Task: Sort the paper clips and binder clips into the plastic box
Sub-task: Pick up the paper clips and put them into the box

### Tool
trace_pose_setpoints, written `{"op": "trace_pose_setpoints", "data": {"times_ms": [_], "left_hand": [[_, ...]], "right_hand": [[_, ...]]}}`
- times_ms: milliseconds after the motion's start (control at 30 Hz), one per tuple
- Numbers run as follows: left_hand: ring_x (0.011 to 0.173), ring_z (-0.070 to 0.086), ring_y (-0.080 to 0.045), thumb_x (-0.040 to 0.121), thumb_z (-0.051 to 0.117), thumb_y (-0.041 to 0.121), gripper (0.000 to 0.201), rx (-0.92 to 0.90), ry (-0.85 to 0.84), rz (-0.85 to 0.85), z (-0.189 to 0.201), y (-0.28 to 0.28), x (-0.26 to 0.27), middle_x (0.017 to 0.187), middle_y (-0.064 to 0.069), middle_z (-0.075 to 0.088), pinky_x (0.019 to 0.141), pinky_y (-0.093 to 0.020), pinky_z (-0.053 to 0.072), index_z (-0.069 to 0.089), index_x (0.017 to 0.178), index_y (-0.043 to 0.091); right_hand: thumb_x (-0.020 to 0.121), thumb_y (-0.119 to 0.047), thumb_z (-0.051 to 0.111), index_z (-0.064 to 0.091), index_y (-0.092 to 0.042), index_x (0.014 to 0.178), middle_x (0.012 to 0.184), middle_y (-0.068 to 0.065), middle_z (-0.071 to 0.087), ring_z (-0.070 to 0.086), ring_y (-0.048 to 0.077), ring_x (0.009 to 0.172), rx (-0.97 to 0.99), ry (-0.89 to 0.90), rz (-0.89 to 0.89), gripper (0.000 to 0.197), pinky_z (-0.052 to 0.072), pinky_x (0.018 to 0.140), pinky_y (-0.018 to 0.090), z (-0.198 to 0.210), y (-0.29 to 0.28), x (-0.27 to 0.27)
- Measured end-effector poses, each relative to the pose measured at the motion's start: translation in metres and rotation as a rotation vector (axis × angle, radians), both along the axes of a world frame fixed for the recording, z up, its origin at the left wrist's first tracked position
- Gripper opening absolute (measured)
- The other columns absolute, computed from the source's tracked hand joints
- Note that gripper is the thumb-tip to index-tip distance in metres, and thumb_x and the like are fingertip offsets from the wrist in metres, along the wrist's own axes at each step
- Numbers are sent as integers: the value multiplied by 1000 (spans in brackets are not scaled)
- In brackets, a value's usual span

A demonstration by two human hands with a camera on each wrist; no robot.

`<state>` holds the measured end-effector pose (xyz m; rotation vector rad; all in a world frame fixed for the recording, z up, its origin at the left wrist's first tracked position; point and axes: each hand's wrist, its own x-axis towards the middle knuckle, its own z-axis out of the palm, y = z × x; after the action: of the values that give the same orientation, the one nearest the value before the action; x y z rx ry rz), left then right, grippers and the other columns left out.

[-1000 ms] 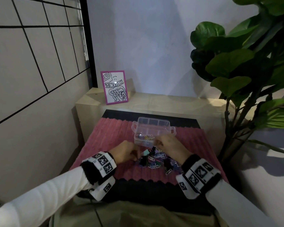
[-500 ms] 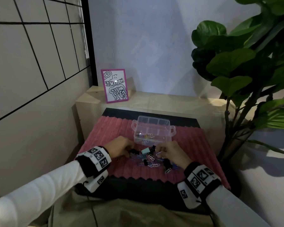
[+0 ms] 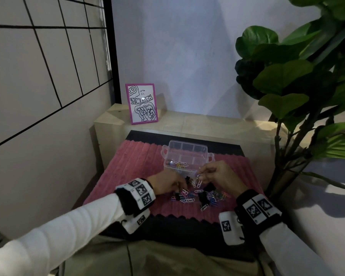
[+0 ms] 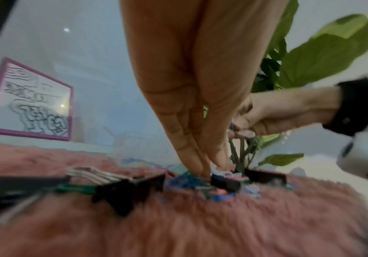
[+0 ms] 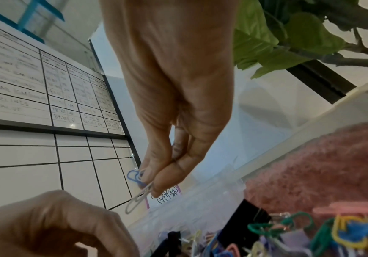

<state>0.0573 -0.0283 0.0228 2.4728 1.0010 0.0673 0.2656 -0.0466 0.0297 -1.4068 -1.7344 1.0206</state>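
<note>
We see two paper clips (image 5: 138, 189), one blue and one pale, pinched between thumb and fingertips of the right hand (image 3: 217, 176), raised just in front of the box (image 3: 187, 156). More clips lie in the box's near compartment. The pile (image 3: 199, 196) of coloured paper clips and black binder clips sits on the pink mat (image 3: 131, 168); the left hand (image 3: 167, 184) presses its close-set fingertips (image 4: 200, 167) into it.
</note>
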Motion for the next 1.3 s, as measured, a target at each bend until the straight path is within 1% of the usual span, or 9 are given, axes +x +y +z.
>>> {"op": "trace_pose_setpoints", "data": {"times_ms": [200,400,533,600,700,900,1033,1167,1300], "left_hand": [[101,58,-27,83,55,1,20,102,80,-20,-13,4,24,114,-12,58,79,-28,42,63,101,6],[93,55,-22,82,56,4,12,155,21,3,-13,8,21,106,-10,57,77,-31,43,64,88,9],[80,56,-14,82,59,3,6,-26,-148,70,-8,15,12,90,-11,67,72,-24,44,64,83,6],[73,58,-13,84,59,4,18,-163,-235,163,-8,18,4,76,-4,65,65,-17,48,60,74,19],[64,62,-18,85,59,5,20,-390,-415,268,-10,23,-10,77,-10,65,63,-29,55,56,73,21],[62,69,-15,84,57,-1,13,-664,-627,308,2,22,-28,66,-3,71,58,-26,59,56,79,10],[54,67,-11,83,57,-5,17,-464,-552,366,20,41,-33,55,2,70,51,-22,56,55,74,10],[58,61,-8,79,64,0,18,-122,-443,453,45,67,-22,69,-1,65,55,-16,55,61,70,16],[79,65,-17,83,57,-4,22,-85,-255,403,46,78,-17,98,-17,70,72,-21,54,67,101,2]], "right_hand": [[74,4,68,69,0,79,73,14,69,67,13,60,-45,-103,7,6,55,59,16,-6,-1,11],[74,4,69,69,0,79,74,15,70,67,15,63,-38,38,-18,6,55,61,18,-2,-3,15],[76,7,66,67,-3,76,70,2,70,68,8,63,-25,172,-28,10,55,63,17,7,4,12],[77,6,65,66,-3,78,72,2,70,68,9,65,-31,235,-29,10,55,63,17,10,10,9],[78,9,62,65,-5,79,76,9,67,68,9,65,-61,362,-26,14,54,61,16,12,17,2],[80,9,60,65,-4,81,74,5,69,67,12,68,-133,418,1,14,54,63,17,5,19,1],[79,10,60,65,1,82,70,4,71,69,13,66,-136,424,-53,11,56,63,18,4,31,0],[76,17,60,62,-2,71,69,11,64,66,14,57,-37,409,-224,20,57,58,17,11,55,-17],[73,11,67,65,-14,64,73,11,65,65,24,71,21,138,-322,26,59,74,31,8,72,-38]]}}
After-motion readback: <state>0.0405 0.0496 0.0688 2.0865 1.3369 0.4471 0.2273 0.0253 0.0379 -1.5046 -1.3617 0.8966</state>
